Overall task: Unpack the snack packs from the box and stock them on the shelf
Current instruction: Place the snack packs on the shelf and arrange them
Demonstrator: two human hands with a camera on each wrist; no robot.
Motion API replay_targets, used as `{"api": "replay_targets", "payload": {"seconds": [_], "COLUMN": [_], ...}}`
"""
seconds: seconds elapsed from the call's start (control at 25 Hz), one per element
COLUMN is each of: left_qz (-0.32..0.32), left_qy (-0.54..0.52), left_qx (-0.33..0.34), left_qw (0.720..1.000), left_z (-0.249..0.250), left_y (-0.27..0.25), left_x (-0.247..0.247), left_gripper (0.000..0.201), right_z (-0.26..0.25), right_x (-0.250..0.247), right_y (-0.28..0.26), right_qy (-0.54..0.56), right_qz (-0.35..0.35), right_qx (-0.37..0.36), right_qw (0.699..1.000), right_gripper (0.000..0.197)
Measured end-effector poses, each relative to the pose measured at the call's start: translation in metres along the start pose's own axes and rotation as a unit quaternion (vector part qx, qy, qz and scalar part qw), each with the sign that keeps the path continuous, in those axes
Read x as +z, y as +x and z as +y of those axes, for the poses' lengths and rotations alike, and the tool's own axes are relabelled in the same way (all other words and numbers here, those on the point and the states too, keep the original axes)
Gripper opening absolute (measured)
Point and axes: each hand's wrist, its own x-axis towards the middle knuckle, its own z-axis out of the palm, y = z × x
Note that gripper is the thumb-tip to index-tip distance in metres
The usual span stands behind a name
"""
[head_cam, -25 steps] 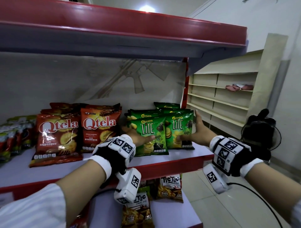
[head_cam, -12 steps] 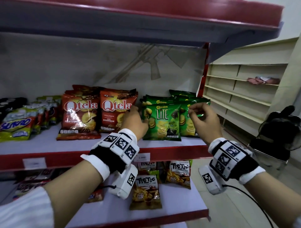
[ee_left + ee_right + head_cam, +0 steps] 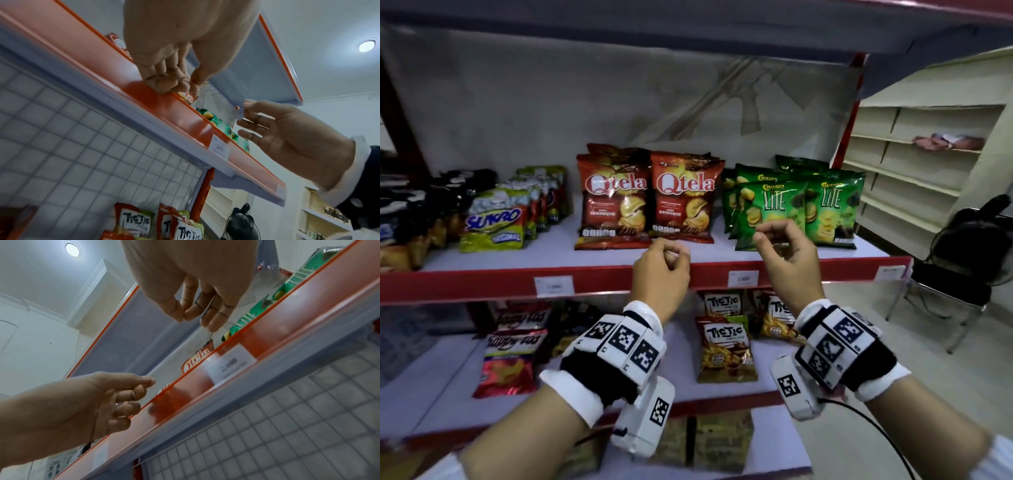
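snack packs stand in rows on the middle shelf [image 3: 626, 274] of a red-edged rack: two green chitato lite packs [image 3: 770, 212] at the right end with more green ones behind them, two red qtela packs [image 3: 681, 198] just to their left, then yellow-green sukro packs [image 3: 493, 226] and darker packs further left that are too blurred to name. all stand upright, leaning back a little, behind the red front lip with its white price tags [image 3: 743, 278]. the left hand [image 3: 662, 274] hangs in front of that lip, below the qtela packs, fingers curled loosely toward the thumb and nothing in its grasp; the left wrist view shows the curled fingertips [image 3: 164, 84] near the edge of the lip, and whether they touch it i cannot tell. the right hand [image 3: 787, 253] is raised in front of the left lite pack, apart from it, thumb and forefinger brought close together and the other fingers loosely bent, also holding nothing. on the lower shelf [image 3: 774, 383] stand tic tic packs [image 3: 724, 349] and, to the left, red and white packs [image 3: 508, 359] with blurred lettering. both wrists carry black-and-white marker bands. to the right are cream shelves [image 3: 914, 164] with a pink bundle [image 3: 945, 142] on one, and a black fan [image 3: 979, 240] on the floor. no box is in view.
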Motion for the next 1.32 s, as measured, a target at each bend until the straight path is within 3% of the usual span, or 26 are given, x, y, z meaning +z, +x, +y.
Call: {"api": "replay_targets", "payload": {"seconds": [0.32, 0.6, 0.72, 0.96, 1.2, 1.32], "left_qz": [-0.070, -0.131, -0.161, -0.192, -0.173, -0.156], "left_qy": [-0.023, -0.019, -0.013, 0.050, 0.098, 0.086], "left_qx": [-0.076, -0.208, -0.260, -0.352, -0.379, -0.422], "left_qw": [0.994, 0.969, 0.952, 0.915, 0.904, 0.889], "left_z": [-0.100, -0.194, -0.235, -0.327, -0.408, -0.460], "left_y": [-0.070, -0.133, -0.159, -0.199, -0.240, -0.265], "left_x": [-0.083, -0.085, -0.069, -0.019, 0.018, 0.028], "left_gripper": [0.012, 0.005, 0.007, 0.009, 0.020, 0.020], "right_z": [-0.005, 0.038, 0.074, 0.171, 0.269, 0.318], "right_x": [0.079, 0.108, 0.110, 0.116, 0.117, 0.125], "right_y": [-0.134, -0.231, -0.262, -0.327, -0.386, -0.419], "right_qy": [-0.018, -0.032, -0.055, -0.070, -0.113, -0.140], "right_qz": [-0.062, -0.126, -0.169, -0.213, -0.252, -0.331], "right_qx": [0.100, 0.218, 0.265, 0.359, 0.394, 0.400], "right_qw": [0.993, 0.967, 0.948, 0.906, 0.877, 0.843], "right_gripper": [0.016, 0.021, 0.028, 0.022, 0.023, 0.018]}}
